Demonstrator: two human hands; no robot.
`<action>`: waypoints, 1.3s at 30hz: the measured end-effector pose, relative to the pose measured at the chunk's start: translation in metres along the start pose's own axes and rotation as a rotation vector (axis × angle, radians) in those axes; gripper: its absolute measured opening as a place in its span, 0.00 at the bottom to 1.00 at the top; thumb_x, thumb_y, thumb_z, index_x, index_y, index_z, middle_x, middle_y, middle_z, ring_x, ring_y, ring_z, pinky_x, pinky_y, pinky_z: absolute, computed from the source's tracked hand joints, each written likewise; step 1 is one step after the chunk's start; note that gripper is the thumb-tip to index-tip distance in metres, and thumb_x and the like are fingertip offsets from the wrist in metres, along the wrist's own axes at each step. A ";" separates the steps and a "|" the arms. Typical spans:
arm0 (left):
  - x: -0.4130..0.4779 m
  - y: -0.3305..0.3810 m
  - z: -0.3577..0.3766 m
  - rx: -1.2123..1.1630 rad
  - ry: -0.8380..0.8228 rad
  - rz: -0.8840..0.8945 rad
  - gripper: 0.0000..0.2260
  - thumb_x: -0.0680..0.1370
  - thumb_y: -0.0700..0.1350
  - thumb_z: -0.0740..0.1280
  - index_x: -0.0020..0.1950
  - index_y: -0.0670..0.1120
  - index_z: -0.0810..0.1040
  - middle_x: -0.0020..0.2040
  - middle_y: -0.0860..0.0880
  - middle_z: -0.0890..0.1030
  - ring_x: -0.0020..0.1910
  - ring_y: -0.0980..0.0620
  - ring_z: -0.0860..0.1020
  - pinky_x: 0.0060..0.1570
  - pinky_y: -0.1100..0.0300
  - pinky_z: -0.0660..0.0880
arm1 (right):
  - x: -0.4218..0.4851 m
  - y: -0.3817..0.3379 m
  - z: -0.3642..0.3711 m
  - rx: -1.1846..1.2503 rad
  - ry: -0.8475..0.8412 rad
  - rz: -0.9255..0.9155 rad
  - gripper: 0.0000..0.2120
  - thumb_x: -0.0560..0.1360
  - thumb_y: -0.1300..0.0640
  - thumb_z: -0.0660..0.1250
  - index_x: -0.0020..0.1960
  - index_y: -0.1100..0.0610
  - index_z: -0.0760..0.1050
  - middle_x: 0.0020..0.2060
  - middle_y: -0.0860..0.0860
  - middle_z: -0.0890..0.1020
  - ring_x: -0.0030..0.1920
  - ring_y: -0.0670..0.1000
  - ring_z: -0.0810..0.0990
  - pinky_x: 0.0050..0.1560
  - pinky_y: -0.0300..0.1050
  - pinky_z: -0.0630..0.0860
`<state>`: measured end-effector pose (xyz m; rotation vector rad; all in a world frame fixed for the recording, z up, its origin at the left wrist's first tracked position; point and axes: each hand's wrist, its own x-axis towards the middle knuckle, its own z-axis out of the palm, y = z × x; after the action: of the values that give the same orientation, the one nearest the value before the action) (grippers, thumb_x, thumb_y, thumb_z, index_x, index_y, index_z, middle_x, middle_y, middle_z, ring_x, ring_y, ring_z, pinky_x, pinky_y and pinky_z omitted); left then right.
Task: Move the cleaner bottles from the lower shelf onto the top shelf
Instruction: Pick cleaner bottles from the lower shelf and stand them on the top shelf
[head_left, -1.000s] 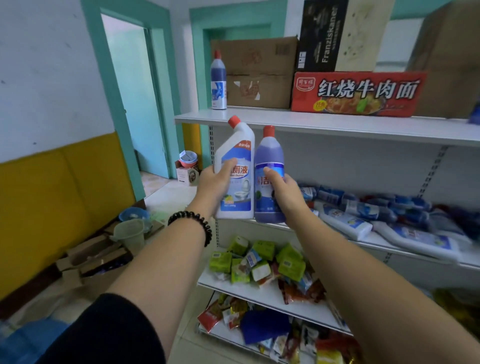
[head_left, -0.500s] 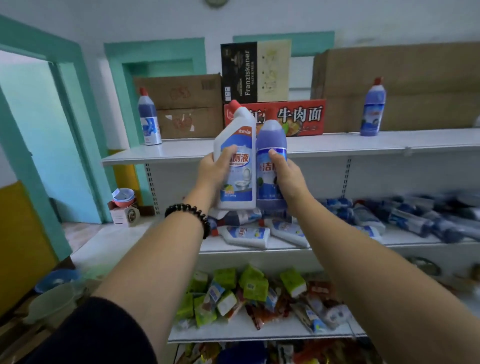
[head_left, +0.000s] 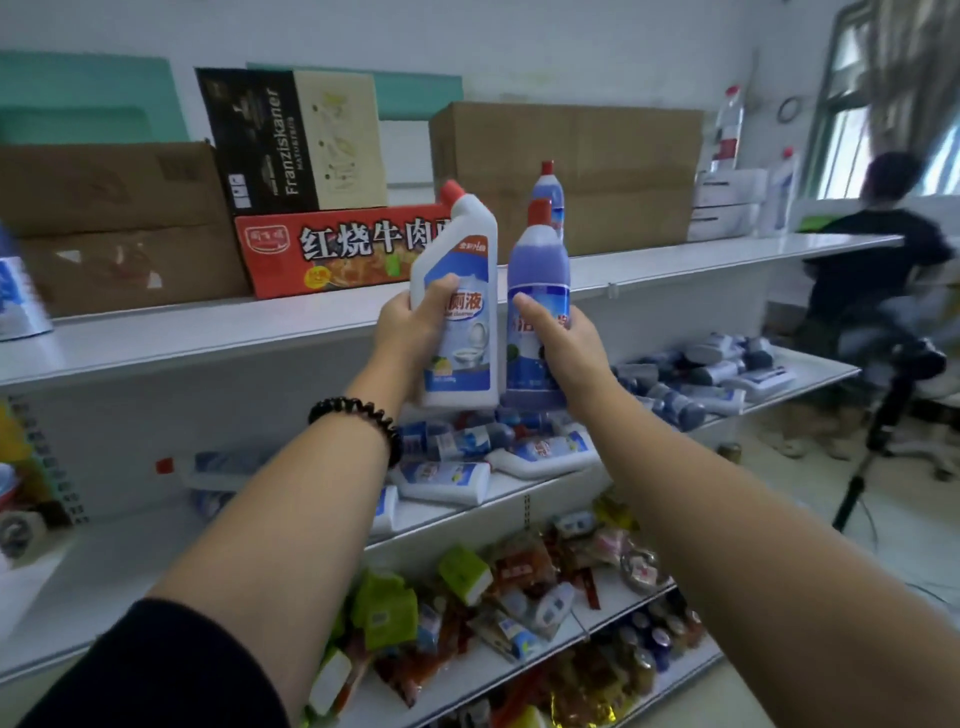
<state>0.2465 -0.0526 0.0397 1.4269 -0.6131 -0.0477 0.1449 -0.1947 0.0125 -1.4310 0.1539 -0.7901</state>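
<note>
Fingers (head_left: 441, 290) of the left hand (head_left: 408, 327) wrap a white toilet-cleaner bottle (head_left: 460, 244) with a red cap and a label reading 厕液. The right hand (head_left: 566, 348) grips a purple cleaner bottle (head_left: 537, 270), its label partly covered. Both are held upright, side by side, before the top shelf (head_left: 208, 332) edge. Behind stand a red carton (head_left: 337, 249) marked 红烧牛肉 and a box (head_left: 291, 140) printed Franziskaner. More cleaner bottles (head_left: 540, 452) lie on the lower shelf (head_left: 130, 561).

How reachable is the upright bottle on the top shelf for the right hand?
Probably not graspable: the right hand grips a purple bottle, so it is full. The path looks free; the upright bottle stands on the top shelf, right behind the held one.
</note>
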 end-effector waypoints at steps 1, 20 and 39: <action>0.006 -0.001 0.013 -0.006 -0.024 0.009 0.21 0.74 0.59 0.71 0.55 0.43 0.83 0.47 0.45 0.87 0.45 0.46 0.86 0.51 0.44 0.83 | 0.006 -0.001 -0.013 -0.016 0.023 -0.012 0.22 0.74 0.47 0.74 0.61 0.60 0.76 0.51 0.59 0.85 0.50 0.58 0.86 0.52 0.57 0.83; 0.152 -0.006 0.258 -0.064 0.111 0.109 0.14 0.75 0.60 0.72 0.46 0.49 0.82 0.44 0.50 0.87 0.42 0.50 0.86 0.48 0.51 0.84 | 0.203 -0.031 -0.250 -0.108 0.088 -0.094 0.25 0.72 0.44 0.73 0.63 0.55 0.72 0.48 0.54 0.82 0.46 0.53 0.83 0.47 0.49 0.83; 0.328 -0.039 0.233 0.168 0.209 0.120 0.16 0.76 0.63 0.70 0.50 0.51 0.80 0.46 0.52 0.86 0.46 0.50 0.86 0.48 0.52 0.82 | 0.444 0.039 -0.198 -0.149 -0.202 0.017 0.22 0.66 0.51 0.81 0.57 0.54 0.80 0.50 0.52 0.86 0.51 0.54 0.86 0.53 0.54 0.82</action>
<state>0.4386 -0.3978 0.1279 1.5307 -0.5380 0.2505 0.3825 -0.6118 0.0996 -1.6390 0.0707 -0.6253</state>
